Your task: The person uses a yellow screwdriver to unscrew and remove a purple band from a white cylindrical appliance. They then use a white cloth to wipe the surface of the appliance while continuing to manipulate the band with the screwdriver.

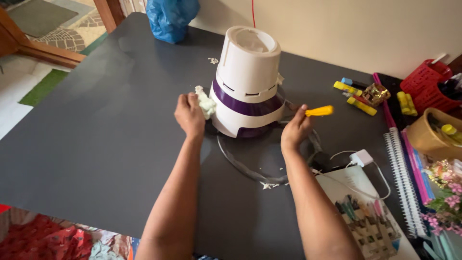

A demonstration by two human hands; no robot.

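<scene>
- Tabletop [96, 144], dark grey, biggest thing in view; wide bare stretch left of the mixer base, table edge along the bottom left.
- Mixer base [248, 82], white with purple band, upside down at mid-table, between both hands.
- Left hand [189, 114] just left of the mixer base, fingers curled shut around a pale crumpled cloth [206, 103], cloth pressed on the base's side.
- Right hand [296, 129] at the base's lower right, closed on a yellow-handled tool [319, 111]; tip hidden, can't tell the kind.
- Grey cord [240, 166] loops on the table in front of the base.
- Clutter right of the base: white charger [362, 157], spiral notebooks [402, 168], yellow markers [361, 106], red basket [426, 82]. Tight room that side.
</scene>
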